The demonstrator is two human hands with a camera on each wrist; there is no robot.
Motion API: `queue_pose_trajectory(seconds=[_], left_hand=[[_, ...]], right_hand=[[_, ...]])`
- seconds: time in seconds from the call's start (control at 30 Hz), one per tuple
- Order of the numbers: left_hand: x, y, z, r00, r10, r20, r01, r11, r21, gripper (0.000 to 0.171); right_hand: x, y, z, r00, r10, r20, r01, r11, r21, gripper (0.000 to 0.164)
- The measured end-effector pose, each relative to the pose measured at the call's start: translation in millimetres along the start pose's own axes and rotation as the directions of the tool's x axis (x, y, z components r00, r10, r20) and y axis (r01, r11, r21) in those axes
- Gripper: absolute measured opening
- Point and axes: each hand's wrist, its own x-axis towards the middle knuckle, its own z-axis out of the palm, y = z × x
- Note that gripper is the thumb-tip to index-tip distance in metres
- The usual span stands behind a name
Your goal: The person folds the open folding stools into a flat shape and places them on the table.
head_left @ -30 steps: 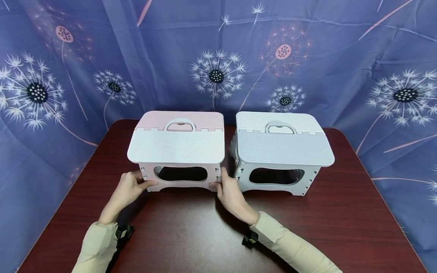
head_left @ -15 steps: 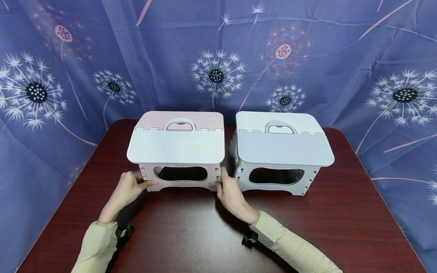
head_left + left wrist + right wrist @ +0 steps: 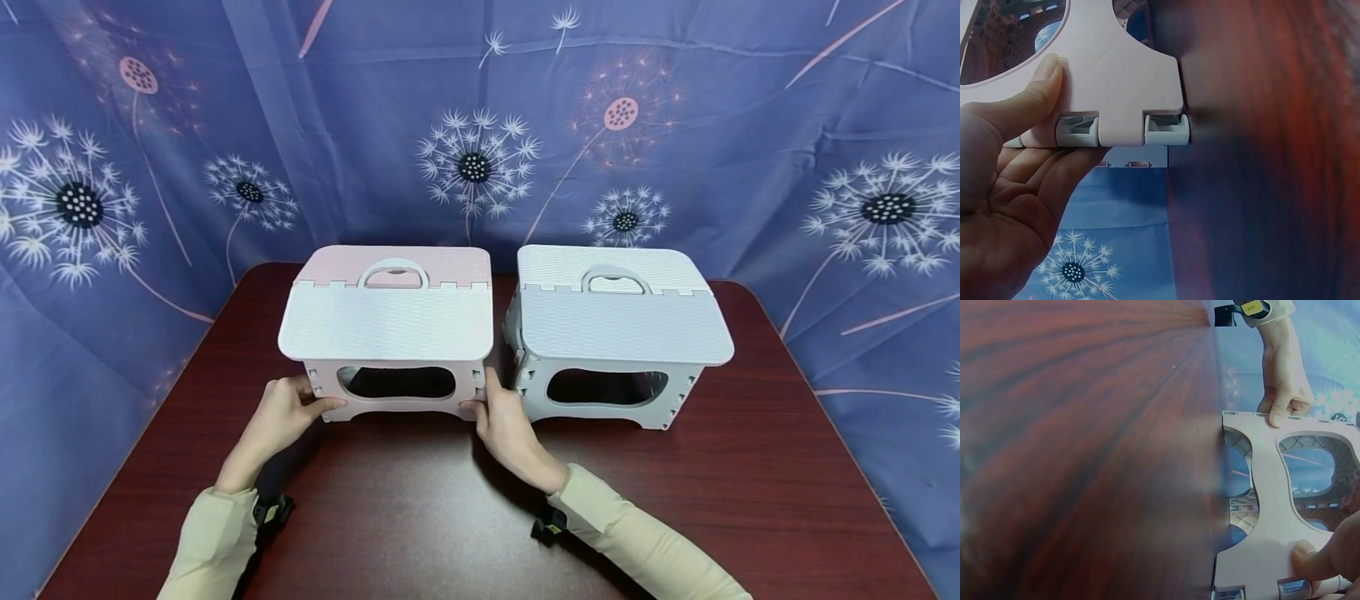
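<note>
A folding step stool (image 3: 390,321) with a pink and white ribbed top and a pink front panel stands unfolded on the table. My left hand (image 3: 283,417) grips its left front leg, thumb on the front face and fingers round the side. In the left wrist view the left thumb (image 3: 1044,87) presses the pink panel beside the white hinge pieces. My right hand (image 3: 510,429) grips the right front leg the same way. The right thumb (image 3: 1313,559) lies on the pink panel in the right wrist view. The backs of the fingers are partly hidden behind the legs.
A second folding step stool (image 3: 626,325), grey and white, stands unfolded to the right with a narrow gap between the two. Both sit on a dark red-brown wooden table (image 3: 420,508). A blue dandelion-print curtain (image 3: 360,125) hangs behind and at the sides.
</note>
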Motion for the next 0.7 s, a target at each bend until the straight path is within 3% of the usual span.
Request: queue_pose_trajectory(seconds=[0.7], left_hand=[[-0.9,0.6,0.0,1.000,-0.022,0.020,0.022,1.000,-0.023,0.013]], right_hand=[[0.3,-0.1,0.0,1.000,0.012,0.011,-0.012,1.000,0.003,0.021]])
